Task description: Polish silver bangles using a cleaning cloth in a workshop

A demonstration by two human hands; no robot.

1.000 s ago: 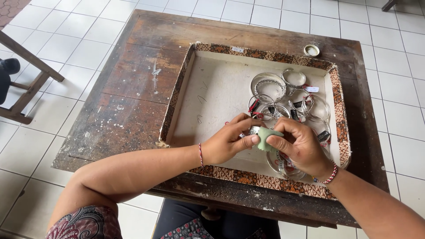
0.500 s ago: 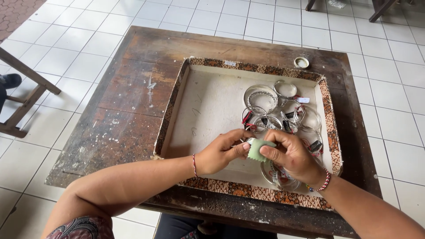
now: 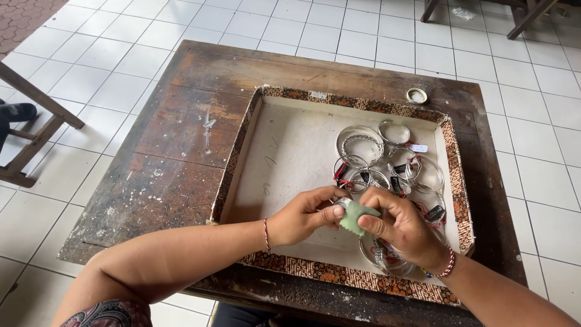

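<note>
Over the tray [image 3: 242, 154], the left hand [image 3: 302, 215] and right hand [image 3: 402, 227] pinch a green cloth [image 3: 357, 216], perhaps around a bangle; more silver bangles [image 3: 387, 160] lie beyond.

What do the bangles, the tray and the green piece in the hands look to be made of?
Bangles: probably silvery metal, shiny, some twisted like rope.
Tray: seemingly board, patterned brown cloth or paper on the rim, pale lining inside.
Green piece, pinched between left hand and right hand: soft, matte, likely cloth or foam.
</note>
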